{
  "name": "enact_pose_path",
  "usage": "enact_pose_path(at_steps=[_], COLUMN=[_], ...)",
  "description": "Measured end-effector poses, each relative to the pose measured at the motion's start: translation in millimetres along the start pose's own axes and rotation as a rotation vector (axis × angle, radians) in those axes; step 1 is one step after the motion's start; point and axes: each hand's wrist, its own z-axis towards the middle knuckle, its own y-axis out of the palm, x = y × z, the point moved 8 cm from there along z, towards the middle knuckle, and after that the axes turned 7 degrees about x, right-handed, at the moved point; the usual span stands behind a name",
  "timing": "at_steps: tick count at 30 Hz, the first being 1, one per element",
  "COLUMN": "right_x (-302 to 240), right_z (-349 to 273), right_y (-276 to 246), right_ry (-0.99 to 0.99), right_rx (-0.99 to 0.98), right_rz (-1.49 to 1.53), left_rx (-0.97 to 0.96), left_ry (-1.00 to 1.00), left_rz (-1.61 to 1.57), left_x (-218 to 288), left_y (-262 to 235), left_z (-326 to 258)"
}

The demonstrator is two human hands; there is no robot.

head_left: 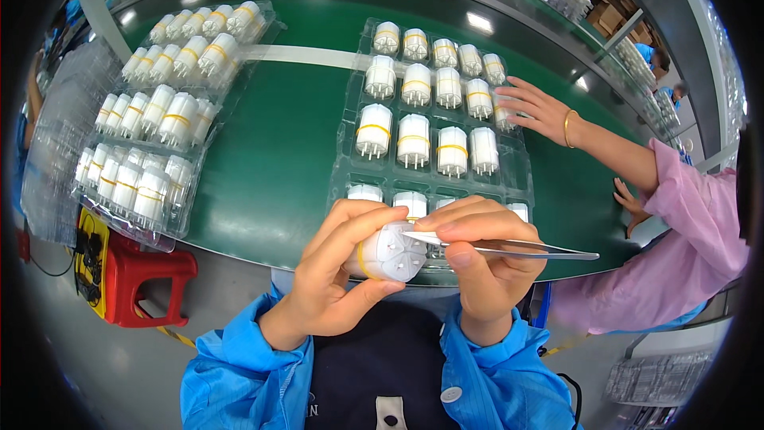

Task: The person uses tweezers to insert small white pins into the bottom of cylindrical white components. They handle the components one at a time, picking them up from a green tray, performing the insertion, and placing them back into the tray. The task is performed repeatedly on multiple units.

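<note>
My left hand (318, 279) is closed around a white, rounded bundle of wedge-shaped pieces (391, 251) with a yellow band around it. The bundle's segmented end, with small pins or openings, is turned to the right. My right hand (489, 267) pinches a pair of metal tweezers (549, 252). Their pale tip reaches the upper part of that end face; whether it touches is hard to make out. Just beyond my hands lies a clear plastic tray (521, 179) with rows of similar white bundles (414, 141), their pins showing. My hands cover part of its front row.
On the left of the green belt (270, 143) are more filled trays (187, 219), beside stacked clear trays (60, 127). At the right, a co-worker in a pink sleeve (692, 215) has one hand (541, 111) at the tray's edge. A red stool (155, 275) stands lower left.
</note>
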Motion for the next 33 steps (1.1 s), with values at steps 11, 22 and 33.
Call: enact_pose_path(at_steps=[11, 22, 33], right_x=[-7, -14, -7], right_z=[5, 13, 22], right_y=[5, 11, -23], right_ry=[-0.058, -0.039, 0.063], right_rx=[-0.034, -0.11, 0.192], right_rz=[-0.078, -0.183, 0.195], left_rx=[0.019, 0.032, 0.08], left_ry=[0.005, 0.075, -0.02], left_rz=[0.056, 0.189, -0.064], left_x=[2, 6, -5], left_y=[-2, -4, -7], left_z=[0, 1, 1])
